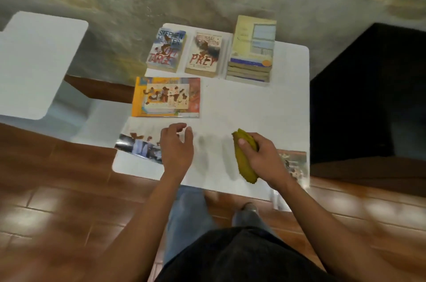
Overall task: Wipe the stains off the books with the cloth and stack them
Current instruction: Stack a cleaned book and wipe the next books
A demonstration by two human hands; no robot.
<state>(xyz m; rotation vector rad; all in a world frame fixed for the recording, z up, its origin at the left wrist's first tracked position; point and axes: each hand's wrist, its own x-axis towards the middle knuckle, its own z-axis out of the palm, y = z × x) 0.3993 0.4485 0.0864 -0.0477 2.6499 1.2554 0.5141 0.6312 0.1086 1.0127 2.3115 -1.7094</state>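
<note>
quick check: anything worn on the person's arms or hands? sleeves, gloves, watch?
Nothing visible. The left hand and right hand are bare, with no gloves, rings or watch showing. Both forearms are uncovered right down to the bottom edge of the picture, so no sleeve shows; any sleeve would end higher up, out of view. The arms are motion-blurred lower down, so fine detail there is unclear.

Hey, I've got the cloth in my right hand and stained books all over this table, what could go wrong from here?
1. The glossy book under your left hand overhangs the table edge; wiping pressure could tip it off.
2. The cloth in your right hand is bunched, so it may smear stains.
3. The stack sits at the far edge; adding books carelessly could topple it.
</note>
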